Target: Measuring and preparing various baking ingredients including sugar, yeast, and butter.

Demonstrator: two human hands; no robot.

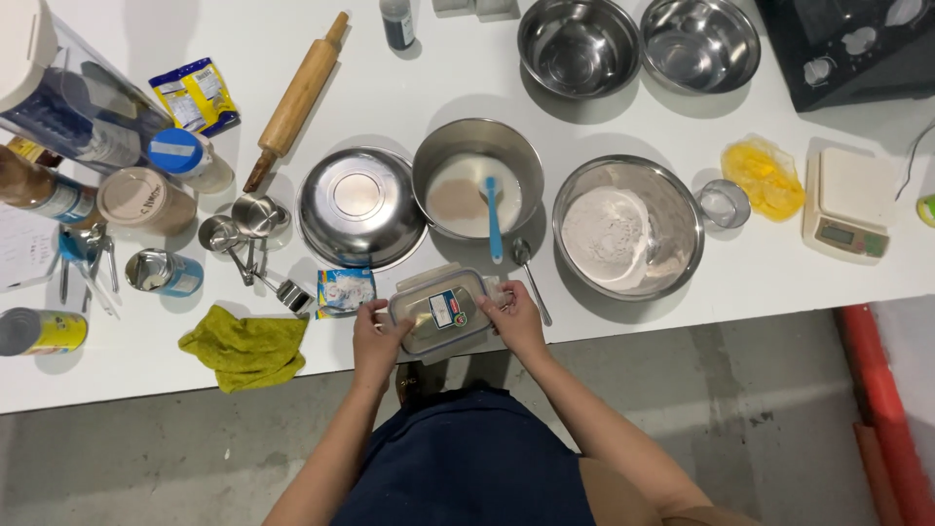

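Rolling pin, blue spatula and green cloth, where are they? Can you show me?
rolling pin (295,99), head view, middle of its wooden barrel
blue spatula (494,222), head view, on its handle inside the pot
green cloth (245,348), head view, centre of the crumpled cloth

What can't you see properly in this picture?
- Inside the clear lidded container: lid and both hands cover it, head view.
- Black appliance: cut off by the top edge.
- Under the upturned steel bowl: hidden.
- Small packet: print too small.
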